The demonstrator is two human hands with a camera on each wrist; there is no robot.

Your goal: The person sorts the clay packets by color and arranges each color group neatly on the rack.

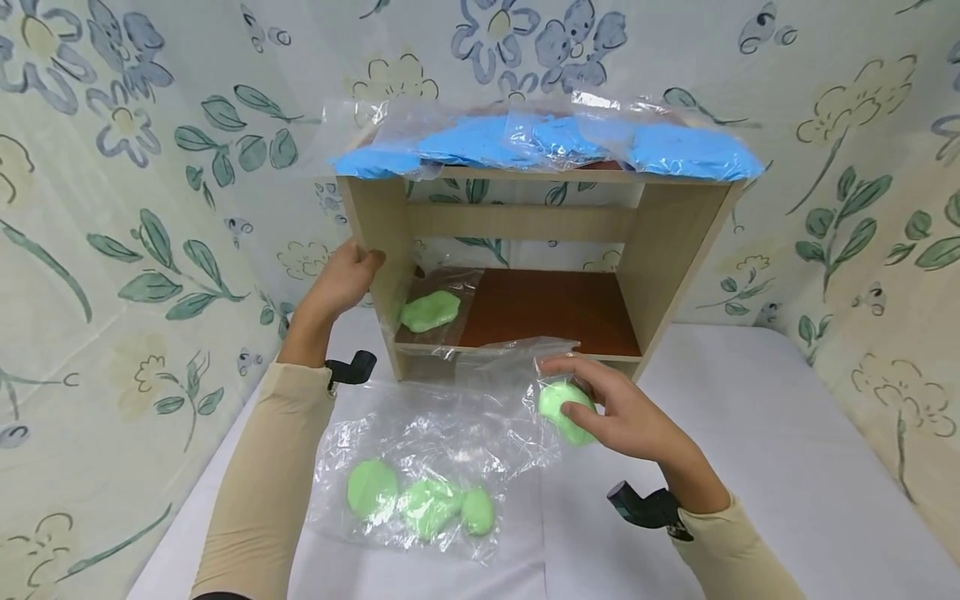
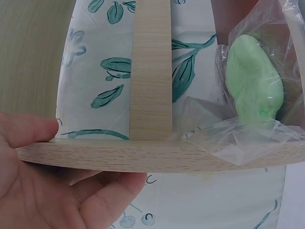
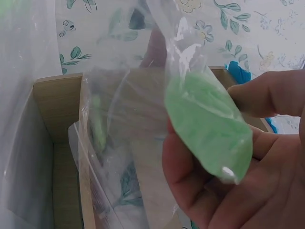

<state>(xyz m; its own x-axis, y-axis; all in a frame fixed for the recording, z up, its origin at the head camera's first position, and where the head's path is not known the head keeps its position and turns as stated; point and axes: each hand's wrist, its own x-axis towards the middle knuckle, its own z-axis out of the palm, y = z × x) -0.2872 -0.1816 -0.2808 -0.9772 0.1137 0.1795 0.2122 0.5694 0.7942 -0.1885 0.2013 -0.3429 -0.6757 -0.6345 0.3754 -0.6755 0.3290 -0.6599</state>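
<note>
My left hand (image 1: 347, 279) grips the front edge of the left side panel (image 2: 190, 155) of a small wooden shelf (image 1: 678, 250), thumb on the inner face and fingers outside. In my right hand (image 1: 626, 408) is a clear plastic bag with a light green lump of clay (image 3: 209, 126), held between thumb and fingers in front of the shelf's lower board. The upper part of that bag rises loosely toward the shelf. Another bagged green lump (image 1: 431, 311) lies at the left end of the brown lower board (image 1: 551, 304).
Bags of blue clay (image 1: 555, 142) cover the shelf's top, hanging slightly over its front edge. On the white-covered table (image 1: 757, 433), clear bags hold several green lumps (image 1: 429, 507) before the shelf. Floral cloth (image 1: 150, 167) hangs behind and at both sides.
</note>
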